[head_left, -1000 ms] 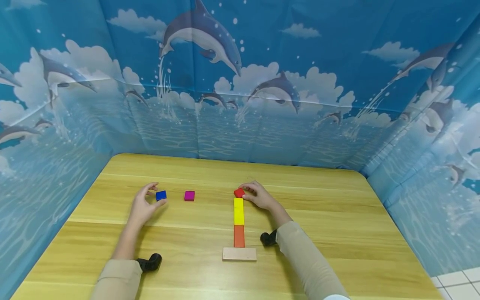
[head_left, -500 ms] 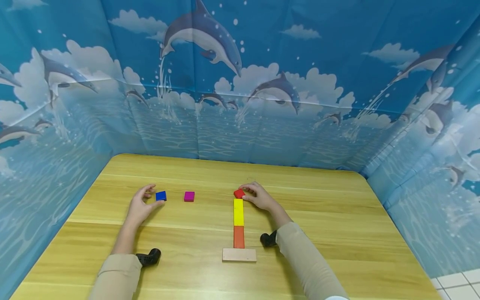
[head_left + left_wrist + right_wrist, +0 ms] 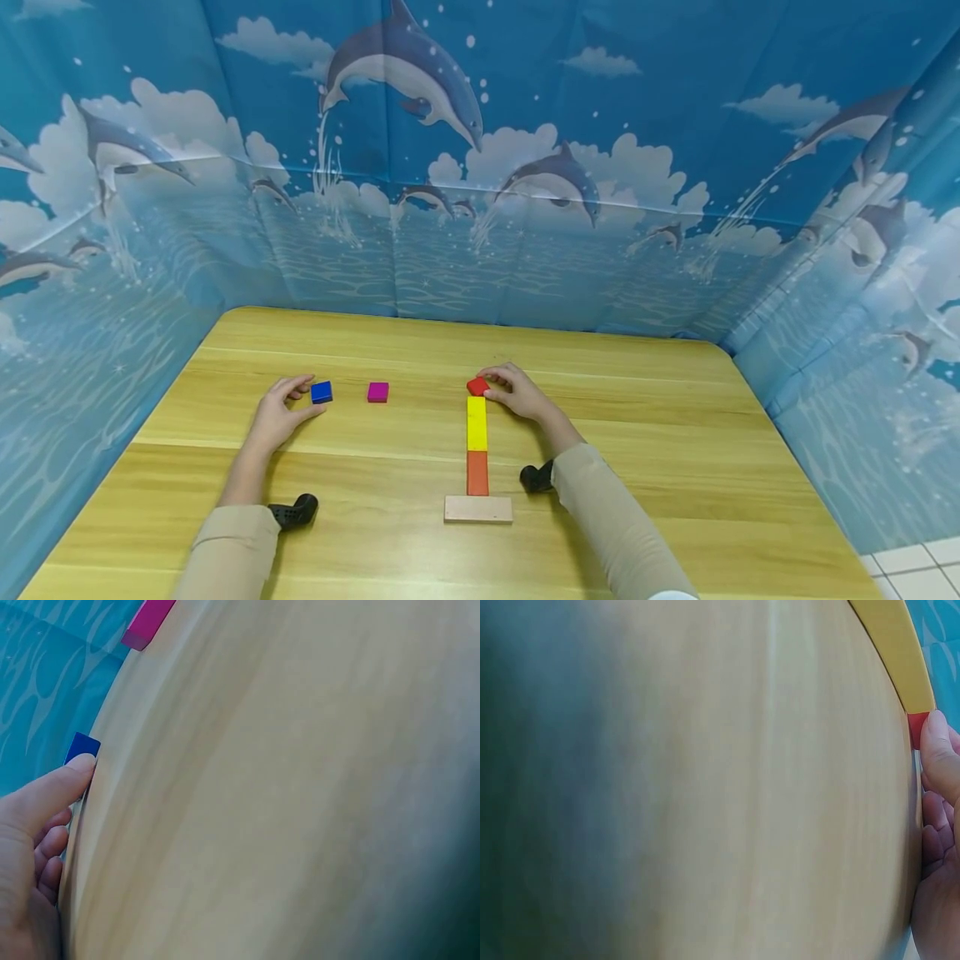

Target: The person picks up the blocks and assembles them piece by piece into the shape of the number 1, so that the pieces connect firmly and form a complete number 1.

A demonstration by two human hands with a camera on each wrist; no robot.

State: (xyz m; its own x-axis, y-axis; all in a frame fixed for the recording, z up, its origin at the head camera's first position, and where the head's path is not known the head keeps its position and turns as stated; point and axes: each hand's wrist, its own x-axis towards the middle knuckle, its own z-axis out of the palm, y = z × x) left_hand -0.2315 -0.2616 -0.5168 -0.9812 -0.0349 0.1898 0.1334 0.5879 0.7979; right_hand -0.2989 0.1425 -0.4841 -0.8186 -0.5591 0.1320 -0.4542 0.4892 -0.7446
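My left hand (image 3: 276, 418) has its thumb at the near side of a blue block (image 3: 321, 392) and its fingertips at the far left corner, pinching it on the table. The thumb covers part of the blue block (image 3: 82, 747) in the left wrist view. A magenta block (image 3: 378, 392) lies to the right of it. My right hand (image 3: 522, 395) pinches a red block (image 3: 477, 386), which sits slightly turned at the far end of a yellow block (image 3: 477, 423). An orange-red block (image 3: 477, 473) and a pale wooden block (image 3: 477, 509) continue the line toward me.
The wooden table (image 3: 637, 500) reaches back to a blue dolphin-print curtain (image 3: 480, 250), which also hangs on both sides. Black devices are strapped at the left wrist (image 3: 296, 512) and the right wrist (image 3: 536, 477). White floor tiles (image 3: 918, 567) show at the lower right.
The fingers of my left hand have closed in around the blue block, and that hand has shifted slightly left and nearer. My right hand and the red block have stayed in place.
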